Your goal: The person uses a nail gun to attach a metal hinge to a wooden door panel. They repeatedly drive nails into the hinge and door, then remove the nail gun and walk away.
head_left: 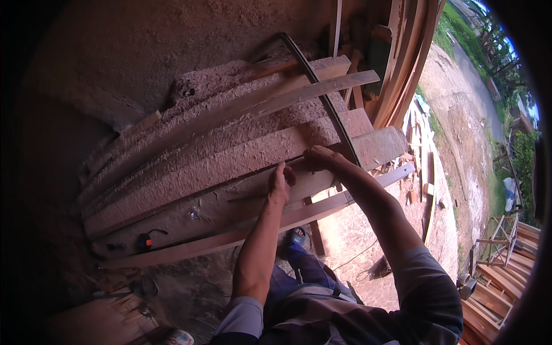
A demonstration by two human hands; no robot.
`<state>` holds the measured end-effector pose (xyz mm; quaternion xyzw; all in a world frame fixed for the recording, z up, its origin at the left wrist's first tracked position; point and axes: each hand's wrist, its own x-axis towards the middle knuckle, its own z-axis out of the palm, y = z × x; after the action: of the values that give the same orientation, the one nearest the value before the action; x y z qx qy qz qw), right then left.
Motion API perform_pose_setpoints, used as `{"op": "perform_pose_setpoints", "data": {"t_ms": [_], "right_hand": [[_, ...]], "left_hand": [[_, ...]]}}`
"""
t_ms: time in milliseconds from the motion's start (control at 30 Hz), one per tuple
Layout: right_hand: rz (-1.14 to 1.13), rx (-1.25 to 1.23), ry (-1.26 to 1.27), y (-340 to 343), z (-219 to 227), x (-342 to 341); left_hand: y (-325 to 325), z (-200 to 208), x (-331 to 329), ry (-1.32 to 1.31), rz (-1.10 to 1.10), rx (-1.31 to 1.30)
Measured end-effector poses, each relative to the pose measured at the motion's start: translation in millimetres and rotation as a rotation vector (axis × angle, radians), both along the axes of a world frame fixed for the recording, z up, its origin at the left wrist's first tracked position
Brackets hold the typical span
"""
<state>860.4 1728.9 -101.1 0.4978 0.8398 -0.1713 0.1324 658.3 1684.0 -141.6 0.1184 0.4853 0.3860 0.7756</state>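
My right hand (321, 158) is closed in a fist-like grip at the edge of a wide pale board (247, 192). What lies inside its fingers is hidden. My left hand (280, 183) is just to its left over the same board, thumb raised and fingers loosely curled and apart, with nothing visible in it. Beside my right forearm, a long dark narrow bar (325, 100) runs crosswise over several boards. Wood shavings thickly cover the boards behind my hands. A thin dark stick-like shape (244, 199) shows left of my left wrist.
A black and orange tape measure (145, 241) sits at the board's left end. A long narrow plank (230, 234) runs along the near side. Tall planks (402, 63) lean at the back right. Scrap strips (422, 144) litter the ground, and stacked timber (500, 282) lies far right.
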Motion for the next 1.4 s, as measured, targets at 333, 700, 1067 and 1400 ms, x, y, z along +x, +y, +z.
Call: {"op": "perform_pose_setpoints", "data": {"t_ms": [333,700,1067,1400], "right_hand": [[-0.393,-0.29,0.647,-20.4,55.4,-9.7],[-0.419,0.004,0.113,-39.8,-10.9,-4.8],[-0.589,-0.046,-0.047,-40.4,26.9,-46.0],[-0.289,0.006,1.011,-165.8,141.2,-180.1]], "left_hand": [[-9.7,24.7,18.8,-0.128,0.045,0.001],[-82.9,81.3,-83.5,-0.225,0.406,0.105],[-134.6,104.7,-130.3,-0.231,0.392,0.144],[-141.7,131.1,-116.8,-0.473,0.281,0.068]]}}
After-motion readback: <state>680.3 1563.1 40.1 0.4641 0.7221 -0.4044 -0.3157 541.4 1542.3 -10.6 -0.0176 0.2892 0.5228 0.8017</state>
